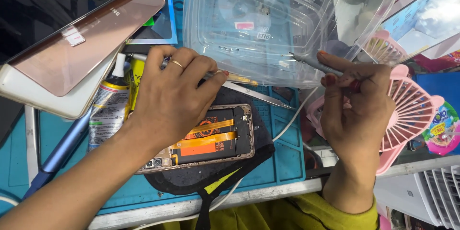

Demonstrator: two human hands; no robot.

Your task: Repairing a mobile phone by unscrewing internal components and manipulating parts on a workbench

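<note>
Item: opened smartphone with its back cover off, black-and-orange battery and orange flex cables exposed — lies flat on a black pad, which sits on a teal silicone work mat, near the centre of the view.

Left hand: rests over the phone's upper edge, at 11 o'clock from the battery, fingers curled around the grip end of slim silver metal tweezers whose tips point toward 3 o'clock, clear of the phone.

Right hand: well apart from the left, at 3 o'clock from the phone, clamped on a thin grey precision screwdriver; its tip touches or hovers at the stacked clear plastic containers at 12 o'clock — which, cannot be told.

Surroundings: rose-gold phone back cover at 10 o'clock; glue tube with white nozzle at 9 o'clock; pink plastic desk fan behind the right hand; white cable running under the pad.

Risk, as judged: the tweezers' metal tips could slip onto the battery or flex cables and pierce or short them; a small screw could drop from the driver tip and be lost among the clutter.
</note>
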